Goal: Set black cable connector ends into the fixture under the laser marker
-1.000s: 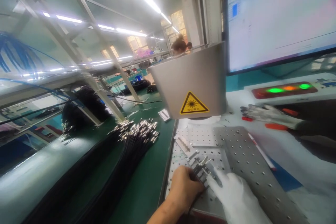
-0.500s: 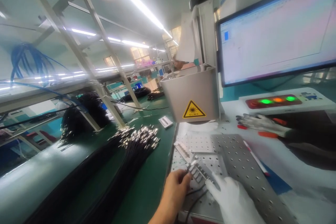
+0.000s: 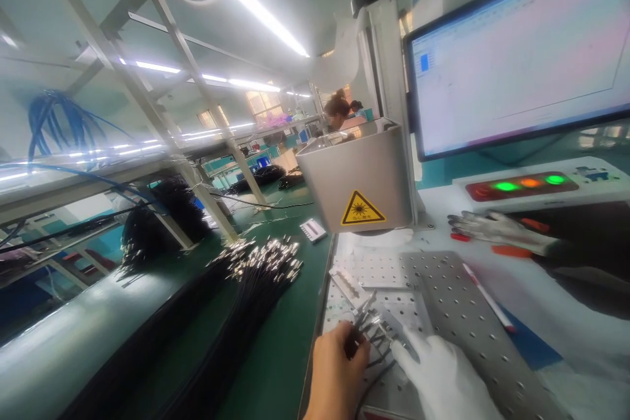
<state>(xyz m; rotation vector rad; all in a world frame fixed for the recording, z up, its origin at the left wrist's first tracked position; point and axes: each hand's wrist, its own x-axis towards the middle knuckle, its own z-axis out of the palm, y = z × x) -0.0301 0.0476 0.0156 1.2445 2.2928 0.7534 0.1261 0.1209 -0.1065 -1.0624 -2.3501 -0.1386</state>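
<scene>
My bare left hand is pinched shut on the metal-tipped ends of a few black cables at a small metal fixture on the perforated metal plate. My right hand, in a white glove, lies beside the fixture with a finger stretched toward it. Whether it grips anything is unclear. A grey laser head with a yellow warning label hangs above the far end of the plate.
A long bundle of black cables with shiny metal ends lies on the green bench at left. A monitor, a control box with lit buttons, a spare glove and a pen sit at right. People work far behind.
My left hand has drawn back toward me and closed on the cable ends at the fixture. My gloved right hand stayed beside it. The view shifted slightly.
</scene>
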